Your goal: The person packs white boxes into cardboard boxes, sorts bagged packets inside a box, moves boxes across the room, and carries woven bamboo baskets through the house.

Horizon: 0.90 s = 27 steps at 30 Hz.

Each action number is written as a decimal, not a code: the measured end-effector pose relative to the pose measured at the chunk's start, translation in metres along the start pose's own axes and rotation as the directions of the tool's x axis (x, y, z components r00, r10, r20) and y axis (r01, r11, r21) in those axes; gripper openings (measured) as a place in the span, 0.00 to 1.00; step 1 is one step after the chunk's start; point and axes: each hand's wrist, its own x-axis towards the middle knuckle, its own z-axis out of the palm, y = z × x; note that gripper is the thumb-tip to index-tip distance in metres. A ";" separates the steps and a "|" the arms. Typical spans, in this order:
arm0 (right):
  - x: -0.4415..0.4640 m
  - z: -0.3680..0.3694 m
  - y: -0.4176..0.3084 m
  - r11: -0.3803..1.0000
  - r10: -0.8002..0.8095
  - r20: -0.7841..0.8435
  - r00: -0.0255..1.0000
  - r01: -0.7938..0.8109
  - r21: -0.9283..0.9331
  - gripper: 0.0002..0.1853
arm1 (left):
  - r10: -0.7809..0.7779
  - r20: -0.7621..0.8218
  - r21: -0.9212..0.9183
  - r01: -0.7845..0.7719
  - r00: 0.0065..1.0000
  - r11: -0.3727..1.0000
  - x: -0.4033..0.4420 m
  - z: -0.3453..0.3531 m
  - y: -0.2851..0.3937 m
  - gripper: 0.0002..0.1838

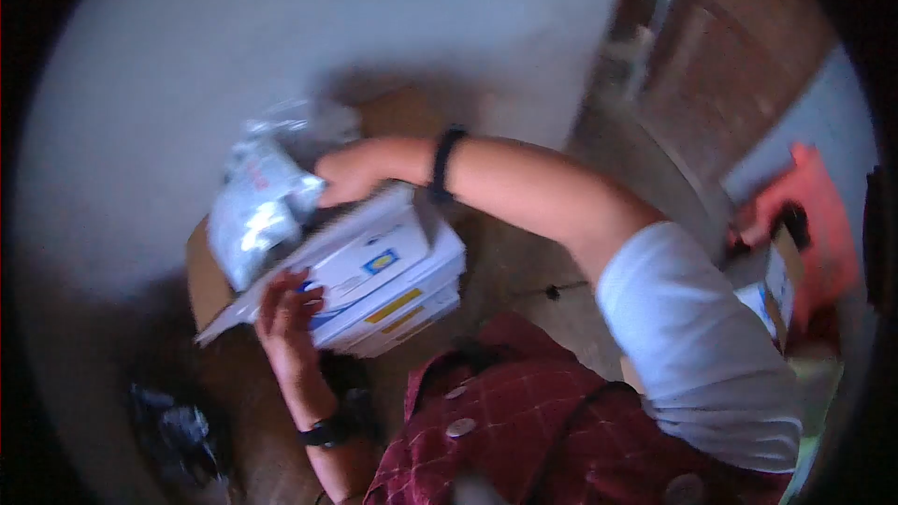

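A white printed cardboard box (374, 266) with a blue-and-yellow label is open in front of me, its flap raised. From its top comes a shiny, pale plastic bag (257, 201) with faint red print. My right hand (351, 173) reaches over the box and is closed on the edge of the bag; its fingertips are partly hidden. At the front of the flap is my left hand (288, 323), touching it with bent fingers held apart. Motion blurs both hands somewhat.
A pale wall (168, 84) stands behind the box. At lower left lies a dark plastic-looking bundle (178, 425). On the right are a red-orange object (814, 234) and another box (776, 285). A brown door-like panel (739, 47) is at upper right.
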 end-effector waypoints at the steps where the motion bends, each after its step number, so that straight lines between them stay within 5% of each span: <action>1: 0.009 0.000 0.021 0.999 -0.046 -0.001 0.999 0.046 0.002 0.23 | 0.052 -0.013 0.056 -0.051 0.999 0.997 0.011 0.008 -0.003 0.13; 4: -0.023 -0.026 0.053 0.980 -0.117 -0.087 0.989 0.130 0.153 0.25 | 0.134 -0.010 0.221 -0.129 0.991 0.967 0.063 -0.007 -0.040 0.12; 6: -0.099 -0.035 0.047 0.880 0.074 -0.402 0.913 0.129 0.456 0.22 | 0.205 -0.111 0.248 -0.172 0.972 0.953 0.100 -0.034 -0.066 0.11; 7: -0.136 -0.024 0.060 0.884 0.164 -0.422 0.892 0.057 0.464 0.22 | 0.185 -0.274 0.457 -0.042 0.944 0.888 0.117 -0.032 -0.064 0.11; 9: -0.201 0.011 0.076 0.604 0.520 -0.635 0.572 0.279 0.746 0.19 | 0.320 -0.227 0.519 -0.164 0.920 0.839 0.114 -0.016 -0.066 0.13; 10: -0.223 0.053 0.099 0.580 0.688 -0.633 0.355 0.254 0.774 0.16 | 0.377 -0.164 0.544 -0.236 0.912 0.805 0.115 -0.001 -0.071 0.13; 11: -0.253 0.109 0.128 0.820 0.547 -0.829 0.112 -0.271 0.504 0.09 | 0.407 -0.100 0.549 -0.291 0.908 0.784 0.112 0.014 -0.077 0.13; 13: -0.314 0.261 0.153 0.527 0.422 -0.834 0.355 -0.845 -0.093 0.10 | 0.407 0.002 0.545 -0.343 0.913 0.766 0.102 0.039 -0.095 0.13; 14: -0.339 0.346 0.168 0.493 0.683 -0.536 0.496 -0.855 -0.162 0.11 | 0.393 0.041 0.540 -0.352 0.918 0.764 0.095 0.048 -0.104 0.13; 15: -0.368 0.390 0.126 0.670 0.503 -0.753 0.425 -0.742 0.028 0.10 | 0.373 0.075 0.532 -0.353 0.925 0.769 0.089 0.057 -0.114 0.13; 16: -0.401 0.381 0.060 0.488 0.864 -0.403 0.303 -0.700 0.520 0.13 | 0.337 0.114 0.534 -0.344 0.935 0.772 0.079 0.068 -0.124 0.13; 19: -0.491 0.509 -0.005 0.139 0.895 0.358 0.267 -0.928 0.345 0.16 | 0.165 0.254 0.528 -0.279 0.953 0.802 0.039 0.111 -0.153 0.12; 21: -0.543 0.560 -0.042 -0.134 0.904 0.427 0.036 -0.923 0.362 0.16 | 0.027 0.325 0.539 -0.209 0.945 0.816 0.013 0.136 -0.174 0.12; 22: -0.561 0.557 -0.058 -0.153 0.907 0.421 0.020 -0.915 0.373 0.16 | -0.042 0.354 0.547 -0.170 0.934 0.820 0.000 0.148 -0.184 0.12; 24: -0.590 0.547 -0.084 -0.705 0.709 0.677 -0.197 -0.182 0.686 0.13 | -0.167 0.405 0.573 -0.107 0.899 0.812 -0.025 0.171 -0.202 0.12; 26: -0.615 0.560 -0.077 -0.746 0.656 0.722 -0.221 -0.042 0.665 0.10 | -0.280 0.444 0.609 -0.058 0.851 0.791 -0.052 0.198 -0.219 0.12; 27: -0.627 0.580 -0.069 -0.717 0.694 0.681 -0.232 -0.149 0.681 0.10 | -0.336 0.459 0.634 -0.038 0.822 0.772 -0.065 0.213 -0.228 0.12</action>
